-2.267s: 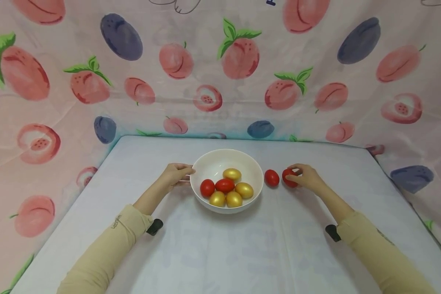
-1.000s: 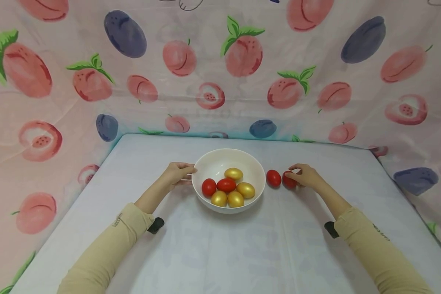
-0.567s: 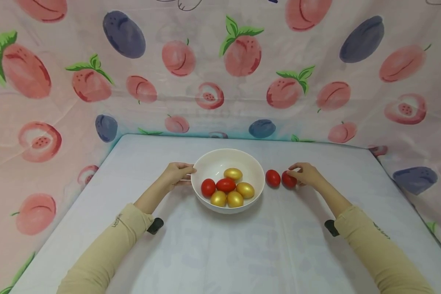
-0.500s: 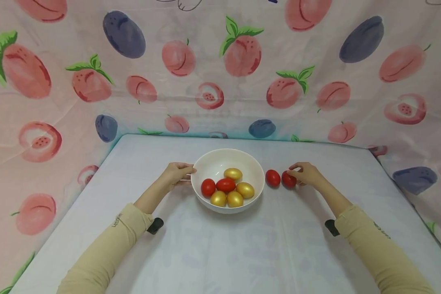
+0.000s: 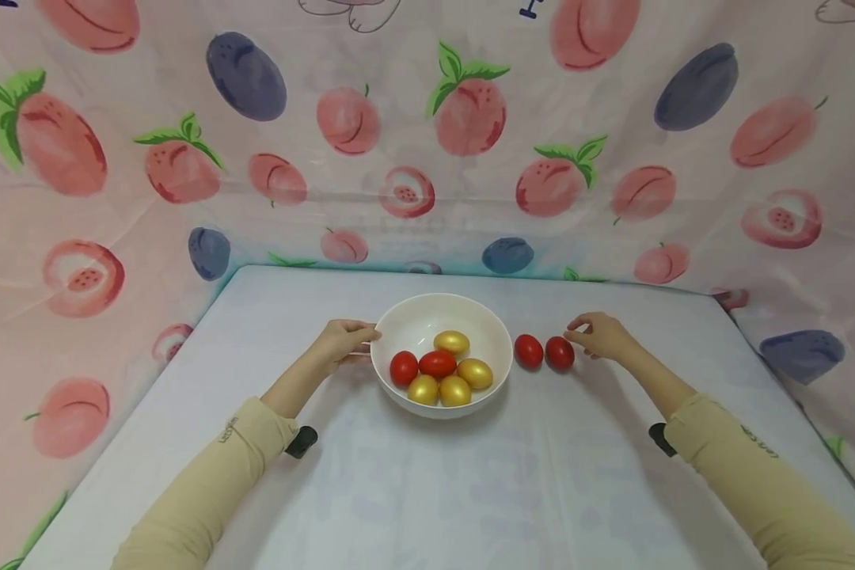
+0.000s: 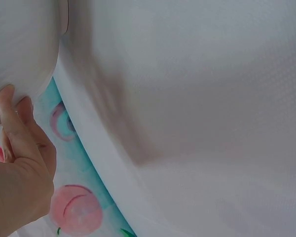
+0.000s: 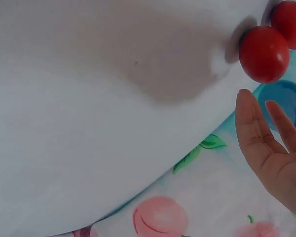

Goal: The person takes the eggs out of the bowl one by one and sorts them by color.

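A white bowl (image 5: 442, 313) stands on the table; inside lie two red eggs (image 5: 438, 364) and several gold eggs (image 5: 475, 374). At the bowl's left side my left hand (image 5: 340, 342) grips the rim, thumb on top and fingers against the outer wall. In the left wrist view, fingertips (image 6: 6, 94) meet the bowl's side. Two more red eggs rest side by side just right of the bowl, the inner egg (image 5: 529, 351) and the outer egg (image 5: 560, 354). My right hand (image 5: 602, 336) is beside the outer egg, its fingers apart and holding nothing, as the right wrist view shows.
A pale cloth covers the table (image 5: 427, 491). Behind it and along both sides hangs a fruit-printed curtain (image 5: 413, 111). A dark device (image 5: 302, 442) sits at my left wrist and another device (image 5: 661, 439) at my right.
My right hand has let go of the outer red egg and drawn back slightly to the right. That egg has shifted closer to the inner one. The left hand keeps its hold on the bowl.
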`<state>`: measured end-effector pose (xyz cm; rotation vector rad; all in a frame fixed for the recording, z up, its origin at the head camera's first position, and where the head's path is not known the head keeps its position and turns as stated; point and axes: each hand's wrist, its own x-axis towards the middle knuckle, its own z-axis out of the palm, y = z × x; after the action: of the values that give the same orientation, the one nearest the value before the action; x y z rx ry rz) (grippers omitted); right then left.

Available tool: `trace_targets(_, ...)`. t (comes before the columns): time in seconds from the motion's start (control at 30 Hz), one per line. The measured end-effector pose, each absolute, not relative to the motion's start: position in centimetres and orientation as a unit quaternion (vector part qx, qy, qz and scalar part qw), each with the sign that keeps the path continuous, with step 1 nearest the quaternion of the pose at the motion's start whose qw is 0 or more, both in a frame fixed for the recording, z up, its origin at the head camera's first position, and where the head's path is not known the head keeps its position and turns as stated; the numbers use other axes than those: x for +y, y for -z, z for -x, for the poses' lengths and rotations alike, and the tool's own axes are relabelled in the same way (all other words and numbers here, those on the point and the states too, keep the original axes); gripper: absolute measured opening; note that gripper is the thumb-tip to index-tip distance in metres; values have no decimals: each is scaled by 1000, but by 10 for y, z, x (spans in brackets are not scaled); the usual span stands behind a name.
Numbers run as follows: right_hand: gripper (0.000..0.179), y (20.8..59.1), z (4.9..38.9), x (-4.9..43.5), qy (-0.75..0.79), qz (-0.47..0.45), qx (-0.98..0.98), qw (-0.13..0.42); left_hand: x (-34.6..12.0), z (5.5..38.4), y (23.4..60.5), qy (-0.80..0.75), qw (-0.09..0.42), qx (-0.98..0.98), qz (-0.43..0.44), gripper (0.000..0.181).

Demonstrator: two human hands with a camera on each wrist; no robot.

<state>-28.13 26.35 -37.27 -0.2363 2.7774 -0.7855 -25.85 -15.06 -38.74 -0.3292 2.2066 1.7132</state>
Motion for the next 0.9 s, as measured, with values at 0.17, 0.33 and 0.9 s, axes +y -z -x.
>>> trace_targets(0.17, 38, 367, 282, 259, 271, 86, 952, 112, -151, 259, 387, -601, 157, 775, 116, 43)
trace_targets(0.33, 39, 359, 275, 252, 293, 98, 946, 94, -151, 258, 388, -599, 149, 778, 115, 42)
trace_targets(0.9, 43, 334, 253, 237, 322, 126, 936, 69, -149, 257, 391, -605, 136, 776, 112, 42)
